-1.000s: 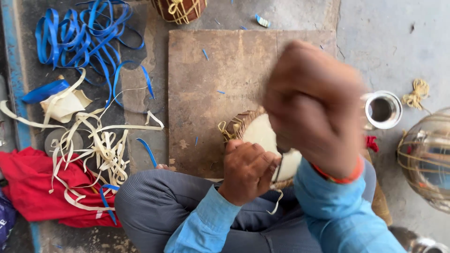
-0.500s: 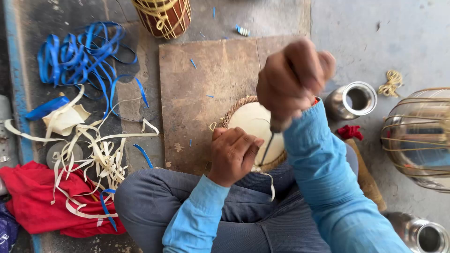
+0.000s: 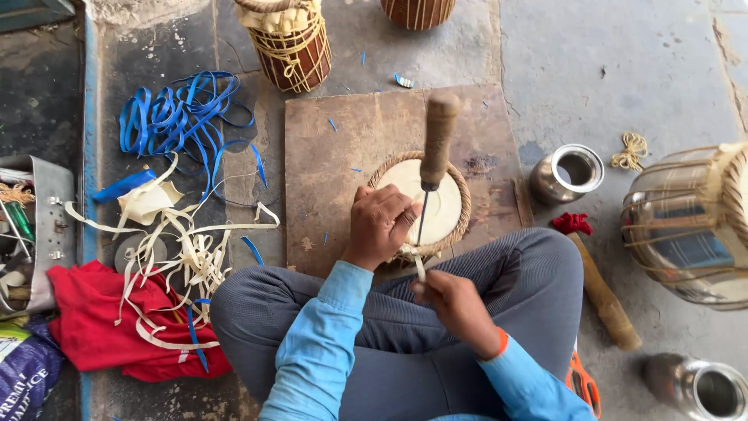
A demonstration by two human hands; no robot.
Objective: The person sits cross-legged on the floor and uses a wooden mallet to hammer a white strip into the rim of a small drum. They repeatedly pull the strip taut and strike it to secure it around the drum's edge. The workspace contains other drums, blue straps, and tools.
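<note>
Left hand (image 3: 379, 226) presses down on the round drumhead (image 3: 421, 204), fingers clamped on its woven rim; right hand (image 3: 456, 308) pinches a pale strap (image 3: 420, 267) beside the wooden-handled awl (image 3: 434, 152), near the board's (image 3: 327, 179) front edge.

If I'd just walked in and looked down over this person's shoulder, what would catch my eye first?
Probably the round cream drumhead with a woven rim, lying on a worn brown board in front of the crossed legs. A wooden-handled awl stands upright in it, steadied by the left hand, while the right hand pinches a pale strip near the rim. To the left, tangled blue straps and cream strips litter the floor.
</note>
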